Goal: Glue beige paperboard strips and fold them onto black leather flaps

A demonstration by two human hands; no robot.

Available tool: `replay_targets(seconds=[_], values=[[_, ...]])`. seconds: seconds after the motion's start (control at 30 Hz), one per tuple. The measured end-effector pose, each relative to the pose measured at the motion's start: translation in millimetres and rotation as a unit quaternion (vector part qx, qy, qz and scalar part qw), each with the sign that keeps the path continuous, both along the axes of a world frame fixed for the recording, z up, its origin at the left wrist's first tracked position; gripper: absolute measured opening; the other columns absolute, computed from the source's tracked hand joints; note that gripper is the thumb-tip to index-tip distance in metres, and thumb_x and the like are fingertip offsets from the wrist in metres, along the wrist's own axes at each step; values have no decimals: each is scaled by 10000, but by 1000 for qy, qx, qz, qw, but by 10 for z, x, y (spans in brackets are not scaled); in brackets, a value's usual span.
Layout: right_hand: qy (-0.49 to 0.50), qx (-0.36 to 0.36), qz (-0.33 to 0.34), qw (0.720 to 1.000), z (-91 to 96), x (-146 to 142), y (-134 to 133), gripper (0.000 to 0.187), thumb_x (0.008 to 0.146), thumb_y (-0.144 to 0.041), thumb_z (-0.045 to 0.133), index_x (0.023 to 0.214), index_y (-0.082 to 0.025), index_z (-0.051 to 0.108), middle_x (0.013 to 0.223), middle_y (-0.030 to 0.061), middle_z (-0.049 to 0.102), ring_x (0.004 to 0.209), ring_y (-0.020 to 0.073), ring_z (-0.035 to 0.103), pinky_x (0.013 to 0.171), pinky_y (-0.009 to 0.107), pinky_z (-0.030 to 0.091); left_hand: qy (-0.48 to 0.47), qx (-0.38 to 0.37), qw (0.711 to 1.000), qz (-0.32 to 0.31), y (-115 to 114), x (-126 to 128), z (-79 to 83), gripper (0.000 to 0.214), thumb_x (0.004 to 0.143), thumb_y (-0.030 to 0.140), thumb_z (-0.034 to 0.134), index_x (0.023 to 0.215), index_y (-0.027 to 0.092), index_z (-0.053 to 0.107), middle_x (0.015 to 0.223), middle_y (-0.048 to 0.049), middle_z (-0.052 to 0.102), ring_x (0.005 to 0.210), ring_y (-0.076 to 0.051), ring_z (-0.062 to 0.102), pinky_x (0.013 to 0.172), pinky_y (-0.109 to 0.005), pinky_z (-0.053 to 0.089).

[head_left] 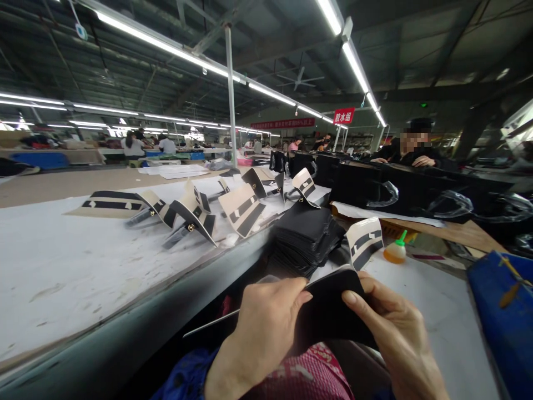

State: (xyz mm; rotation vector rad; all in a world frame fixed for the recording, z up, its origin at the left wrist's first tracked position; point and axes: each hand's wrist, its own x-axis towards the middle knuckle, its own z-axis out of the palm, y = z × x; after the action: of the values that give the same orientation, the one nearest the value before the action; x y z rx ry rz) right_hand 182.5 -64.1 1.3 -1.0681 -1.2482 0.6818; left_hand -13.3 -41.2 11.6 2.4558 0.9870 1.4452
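Note:
Both my hands hold a black panel (327, 311) with a rounded corner, low in front of my body. My left hand (266, 322) is closed on its left part, thumb and fingers pinching the upper edge. At the right corner, my right hand (393, 319) grips with the thumb on the near face and the fingers behind. A thin pale-edged strip (210, 325) sticks out to the left of my left hand; I cannot tell if it belongs to the panel. Just beyond stand a cream-and-black folded piece (364, 243) and a stack of black panels (306, 233).
More folded cream-and-black pieces (241, 208) stand on the white-covered table (62, 266) to the left. A glue bottle (395, 251) with a green tip is at right, near a blue bin (499, 311). Black bags (366, 183) line the back, where a co-worker (412, 147) stands.

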Motion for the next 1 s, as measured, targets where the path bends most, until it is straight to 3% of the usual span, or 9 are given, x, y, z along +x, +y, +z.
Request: replay_targets(seconds=[0.13,0.37,0.6,0.7,0.83,0.9,1.0], values=[[-8,36,-15,999,98,-33,-17,335,793,-501,779,669,-211,664,921,65,674,748,196,619,579,238,505,15,-106,994,-31,-12,-93,31,297,1004,208,464,774,154,645,613,-12,584,524,-127,526,530,-248,382],[-4,48,-18,999,164,-39,-81,335,796,-455,791,612,-209,658,858,52,649,740,187,609,621,245,499,15,-158,984,-82,-48,-132,8,327,1032,270,429,763,173,590,620,18,498,535,-110,435,541,-265,322],[-2,78,-30,997,124,-49,-70,292,813,-398,786,627,-213,657,864,45,642,732,182,604,644,264,498,64,-161,984,-46,-44,-111,93,315,1034,301,400,881,172,644,661,-17,623,559,-145,564,552,-259,382],[-27,116,-37,992,117,-117,-66,262,840,-360,768,647,-218,664,848,37,642,716,168,599,652,257,497,71,-129,989,-4,-52,-1,181,289,1026,320,425,943,164,653,690,-35,683,563,-164,629,547,-254,408],[-62,160,-47,984,123,-201,-79,228,889,-315,729,686,-226,672,825,28,647,728,159,606,662,241,497,15,-65,998,-19,-73,201,270,251,1028,271,430,961,170,650,709,-16,679,537,-129,593,534,-232,393],[-67,156,-29,985,133,-155,-108,223,909,-308,714,705,-228,671,837,24,650,728,152,617,673,235,503,-2,-60,997,-46,-58,231,310,278,1027,240,416,876,176,640,639,14,591,513,-112,516,518,-232,357],[-107,128,98,981,160,78,-154,156,950,-384,663,883,-260,731,987,44,682,873,188,667,764,250,537,-32,-96,989,-108,45,126,382,272,1018,231,442,821,175,621,646,25,538,563,-103,485,553,-220,364]])
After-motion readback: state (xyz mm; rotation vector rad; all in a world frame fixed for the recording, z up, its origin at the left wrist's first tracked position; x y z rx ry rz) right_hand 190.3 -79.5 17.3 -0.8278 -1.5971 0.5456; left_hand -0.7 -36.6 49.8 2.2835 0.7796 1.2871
